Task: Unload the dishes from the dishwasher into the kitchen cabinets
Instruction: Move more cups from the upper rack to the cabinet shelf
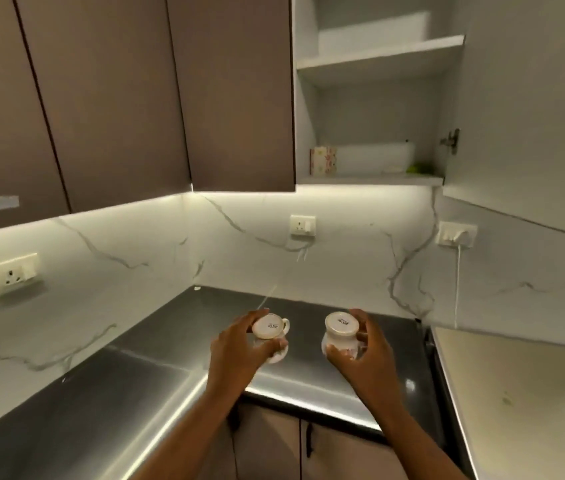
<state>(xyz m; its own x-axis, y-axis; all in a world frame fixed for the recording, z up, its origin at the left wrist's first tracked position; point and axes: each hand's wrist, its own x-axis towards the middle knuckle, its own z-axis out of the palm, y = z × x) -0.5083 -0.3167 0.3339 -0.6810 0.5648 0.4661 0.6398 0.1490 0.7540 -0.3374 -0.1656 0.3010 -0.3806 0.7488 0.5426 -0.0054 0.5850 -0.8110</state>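
Note:
Two small white mugs are held upside down above the dark countertop (135, 386), their printed bases facing up. My left hand (236, 348) grips the left mug (270, 328) with fingers curled round its body; its handle points right. My right hand (364, 351) grips the right mug (340, 329), thumb on the near side and fingers behind. Above and beyond the hands, an upper cabinet (374, 180) stands open, with white shelves inside. The dishwasher is out of view.
The open cabinet's bottom shelf holds a floral box (323, 161), a white dish (395, 157) and something green (419, 168). Its door (530, 109) hangs open at right. Closed brown cabinets (118, 98) fill the left. Wall sockets (303, 226) sit on the marble backsplash.

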